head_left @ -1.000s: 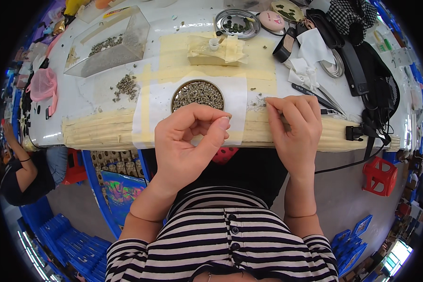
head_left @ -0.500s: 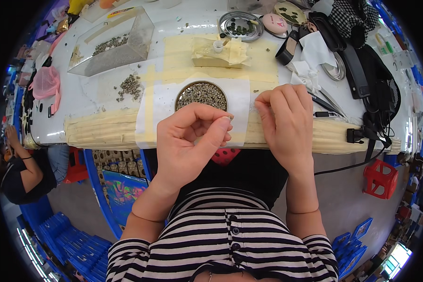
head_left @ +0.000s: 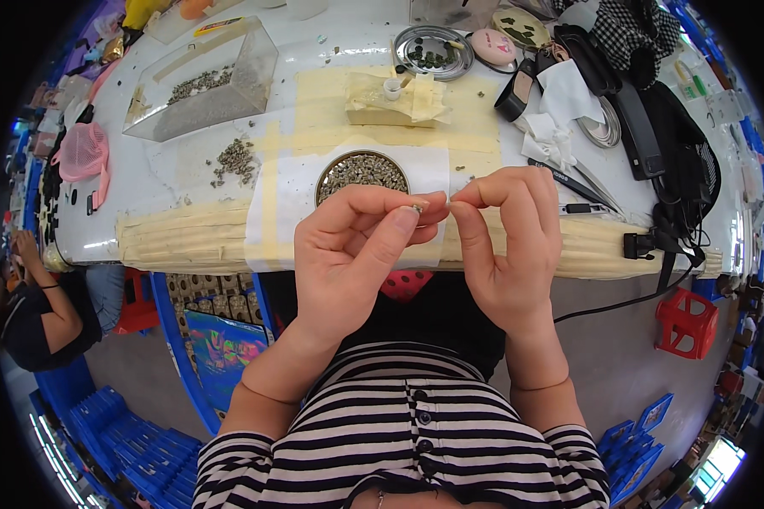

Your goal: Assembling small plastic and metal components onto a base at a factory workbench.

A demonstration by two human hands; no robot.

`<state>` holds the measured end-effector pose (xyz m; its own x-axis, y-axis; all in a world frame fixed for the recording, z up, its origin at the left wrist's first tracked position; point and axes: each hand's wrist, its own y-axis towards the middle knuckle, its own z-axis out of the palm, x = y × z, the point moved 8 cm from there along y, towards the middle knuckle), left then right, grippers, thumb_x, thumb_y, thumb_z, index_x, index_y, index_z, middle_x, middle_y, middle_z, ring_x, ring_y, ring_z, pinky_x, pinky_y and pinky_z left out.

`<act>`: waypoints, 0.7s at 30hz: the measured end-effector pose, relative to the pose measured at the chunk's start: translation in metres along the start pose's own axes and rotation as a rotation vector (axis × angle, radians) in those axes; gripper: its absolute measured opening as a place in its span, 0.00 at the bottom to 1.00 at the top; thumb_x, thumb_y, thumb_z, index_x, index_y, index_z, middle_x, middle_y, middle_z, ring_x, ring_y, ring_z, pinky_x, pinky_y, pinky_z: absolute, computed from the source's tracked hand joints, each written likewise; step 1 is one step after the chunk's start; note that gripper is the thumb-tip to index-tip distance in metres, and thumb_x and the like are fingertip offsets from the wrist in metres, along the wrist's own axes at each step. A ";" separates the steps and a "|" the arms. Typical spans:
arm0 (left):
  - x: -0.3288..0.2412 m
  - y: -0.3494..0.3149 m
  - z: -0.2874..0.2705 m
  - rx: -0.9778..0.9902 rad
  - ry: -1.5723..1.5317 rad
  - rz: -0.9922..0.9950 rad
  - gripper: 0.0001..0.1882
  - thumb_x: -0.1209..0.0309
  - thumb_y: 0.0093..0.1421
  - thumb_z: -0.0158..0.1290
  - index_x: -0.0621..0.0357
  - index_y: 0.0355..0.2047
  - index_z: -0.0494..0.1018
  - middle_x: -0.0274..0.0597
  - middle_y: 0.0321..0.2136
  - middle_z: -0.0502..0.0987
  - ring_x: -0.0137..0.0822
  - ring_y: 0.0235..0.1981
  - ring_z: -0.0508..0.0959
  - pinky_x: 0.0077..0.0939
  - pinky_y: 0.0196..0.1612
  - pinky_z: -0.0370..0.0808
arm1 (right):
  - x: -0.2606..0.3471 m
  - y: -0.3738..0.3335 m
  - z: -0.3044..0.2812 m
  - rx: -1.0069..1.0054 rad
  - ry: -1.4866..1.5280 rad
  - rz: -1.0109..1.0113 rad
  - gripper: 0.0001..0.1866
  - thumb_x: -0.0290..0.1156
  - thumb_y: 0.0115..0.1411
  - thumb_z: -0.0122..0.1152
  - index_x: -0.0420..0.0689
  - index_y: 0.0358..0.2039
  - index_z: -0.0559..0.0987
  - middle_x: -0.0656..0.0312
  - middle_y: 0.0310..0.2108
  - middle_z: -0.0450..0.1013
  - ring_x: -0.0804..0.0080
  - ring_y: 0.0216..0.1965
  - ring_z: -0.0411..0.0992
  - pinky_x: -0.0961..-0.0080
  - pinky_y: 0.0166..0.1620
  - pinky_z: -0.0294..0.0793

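Observation:
My left hand (head_left: 348, 246) pinches a tiny metallic piece (head_left: 418, 209) between thumb and forefinger, above the near edge of the table. Close beside it, my right hand (head_left: 514, 246) has its thumb and forefinger pressed together near the left fingertips; whatever they hold is too small to make out. Just beyond the left hand, a round dish (head_left: 362, 155) full of small grey-brown metallic pieces rests on a sheet of white paper (head_left: 272, 191). The left hand hides the dish's near rim.
A taped block (head_left: 382, 110) bearing a small white cup (head_left: 392, 87) stands behind the dish. Leftward lie a loose pile of pieces (head_left: 233, 161) and a clear box (head_left: 246, 72). Tweezers (head_left: 598, 184), straps and a round metal tray (head_left: 463, 68) are rightward. Another person (head_left: 47, 310) sits far left.
My right hand has moved left, bringing its pinched fingertips up to those of my left hand. The left hand has shifted slightly right and still holds the tiny piece.

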<state>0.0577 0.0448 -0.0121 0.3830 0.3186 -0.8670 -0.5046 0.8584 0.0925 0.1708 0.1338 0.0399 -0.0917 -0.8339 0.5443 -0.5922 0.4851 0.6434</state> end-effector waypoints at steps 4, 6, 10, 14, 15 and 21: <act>0.000 -0.001 0.000 0.011 -0.062 -0.009 0.08 0.79 0.69 0.48 0.69 0.45 0.72 0.54 0.45 0.80 0.39 0.48 0.81 0.31 0.52 0.81 | 0.006 -0.002 -0.001 -0.088 -0.060 -0.080 0.09 0.21 0.51 0.69 0.42 0.31 0.77 0.60 0.28 0.70 0.62 0.29 0.67 0.70 0.31 0.67; 0.001 -0.001 -0.002 0.010 -0.075 -0.021 0.07 0.79 0.69 0.48 0.69 0.45 0.72 0.54 0.45 0.80 0.39 0.48 0.81 0.31 0.52 0.81 | 0.007 -0.003 0.000 -0.119 -0.052 -0.097 0.09 0.21 0.50 0.70 0.41 0.30 0.78 0.61 0.27 0.71 0.63 0.27 0.68 0.71 0.29 0.68; 0.004 -0.001 -0.003 0.009 -0.143 -0.069 0.08 0.77 0.69 0.48 0.68 0.44 0.73 0.54 0.45 0.80 0.39 0.48 0.81 0.31 0.51 0.81 | 0.011 -0.004 -0.002 -0.160 -0.024 -0.070 0.09 0.20 0.49 0.71 0.41 0.30 0.79 0.61 0.26 0.73 0.65 0.26 0.71 0.73 0.27 0.70; 0.006 -0.001 -0.004 -0.007 -0.234 -0.109 0.08 0.75 0.70 0.48 0.67 0.45 0.73 0.55 0.45 0.80 0.40 0.48 0.81 0.31 0.52 0.81 | 0.011 -0.004 -0.002 -0.182 0.011 -0.083 0.09 0.18 0.49 0.71 0.40 0.32 0.81 0.61 0.27 0.75 0.66 0.26 0.73 0.74 0.28 0.72; 0.006 -0.001 -0.004 -0.008 -0.232 -0.108 0.09 0.75 0.70 0.48 0.67 0.45 0.73 0.55 0.45 0.80 0.40 0.48 0.81 0.31 0.52 0.81 | 0.011 -0.004 -0.001 -0.184 0.015 -0.083 0.10 0.18 0.48 0.71 0.39 0.32 0.81 0.60 0.27 0.75 0.66 0.27 0.73 0.74 0.29 0.73; 0.006 0.000 -0.006 -0.001 -0.233 -0.110 0.09 0.74 0.70 0.48 0.67 0.45 0.73 0.56 0.46 0.79 0.41 0.50 0.80 0.33 0.54 0.80 | 0.009 -0.005 0.000 -0.189 0.036 -0.064 0.11 0.17 0.47 0.71 0.39 0.33 0.82 0.60 0.27 0.76 0.66 0.27 0.74 0.75 0.29 0.73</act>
<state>0.0558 0.0443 -0.0202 0.6034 0.3072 -0.7359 -0.4508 0.8926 0.0029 0.1724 0.1242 0.0415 -0.0276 -0.8562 0.5158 -0.4343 0.4750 0.7653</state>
